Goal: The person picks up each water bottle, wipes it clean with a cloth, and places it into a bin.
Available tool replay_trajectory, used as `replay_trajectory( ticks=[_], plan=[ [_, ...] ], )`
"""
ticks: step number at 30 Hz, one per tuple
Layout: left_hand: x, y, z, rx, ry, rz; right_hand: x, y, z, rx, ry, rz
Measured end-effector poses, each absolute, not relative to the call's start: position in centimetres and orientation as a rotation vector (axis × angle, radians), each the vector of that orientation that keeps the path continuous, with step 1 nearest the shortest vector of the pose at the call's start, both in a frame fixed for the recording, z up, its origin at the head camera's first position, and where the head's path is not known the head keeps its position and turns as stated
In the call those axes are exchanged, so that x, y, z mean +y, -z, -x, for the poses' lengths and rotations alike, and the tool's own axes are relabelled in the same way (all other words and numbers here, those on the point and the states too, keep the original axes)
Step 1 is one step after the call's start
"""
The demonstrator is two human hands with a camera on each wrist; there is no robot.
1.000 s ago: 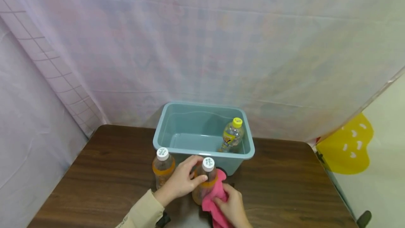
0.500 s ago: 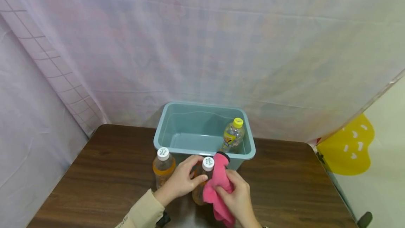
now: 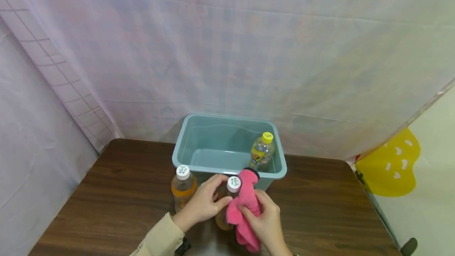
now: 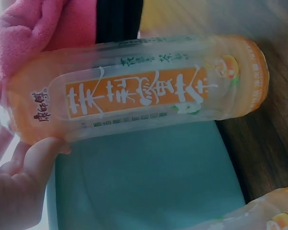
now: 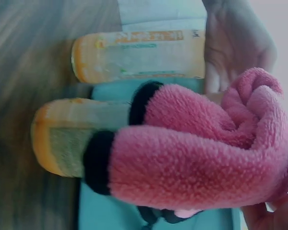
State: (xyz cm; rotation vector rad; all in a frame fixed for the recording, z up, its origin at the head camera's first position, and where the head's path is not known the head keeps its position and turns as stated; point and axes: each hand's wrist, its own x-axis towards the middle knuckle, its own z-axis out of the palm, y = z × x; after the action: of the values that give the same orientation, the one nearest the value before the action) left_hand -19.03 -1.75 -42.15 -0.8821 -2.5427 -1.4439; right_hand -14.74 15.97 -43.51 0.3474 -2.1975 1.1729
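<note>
A clear bottle of orange-labelled drink (image 3: 224, 219) with a white cap stands upright on the table. My left hand (image 3: 202, 204) holds it near the top, its thumb and fingers round the bottle. In the left wrist view, the label of this bottle (image 4: 141, 93) faces the camera. My right hand (image 3: 266, 217) grips a bunched pink fluffy cloth (image 3: 247, 196) with a black edge against the bottle's right side. In the right wrist view, folds of the cloth (image 5: 192, 163) hide part of the bottle (image 5: 62, 136). A second bottle like it (image 3: 183, 189) stands left of my left hand.
Just behind the bottles sits a blue-green plastic tub (image 3: 227, 172). Inside it, at the right, a yellow-capped bottle (image 3: 262, 151) leans. All this stands on a dark wooden table (image 3: 320, 204), with a pale curtain (image 3: 227, 50) behind.
My right hand has slid up and slightly right with the pink cloth, which now reaches the bottle's cap and the tub's rim. My left hand and the bottle stay put.
</note>
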Motion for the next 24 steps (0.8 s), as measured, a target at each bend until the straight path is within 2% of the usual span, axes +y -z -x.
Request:
replay_trajectory(
  ticks=[6,17,24],
  plan=[
    [-1.7,42.1,18.9,-2.539,1.408,0.881,15.7,44.5,14.3,-2.162,-1.254,-0.293],
    [-1.7,42.2,18.8,-2.525,1.294,0.901,16.3,50.8,14.4,-2.312,-1.118,-0.253],
    [-1.7,42.1,18.7,-2.508,1.302,0.929,17.0,52.6,14.7,-2.590,-1.154,-0.212]
  ],
)
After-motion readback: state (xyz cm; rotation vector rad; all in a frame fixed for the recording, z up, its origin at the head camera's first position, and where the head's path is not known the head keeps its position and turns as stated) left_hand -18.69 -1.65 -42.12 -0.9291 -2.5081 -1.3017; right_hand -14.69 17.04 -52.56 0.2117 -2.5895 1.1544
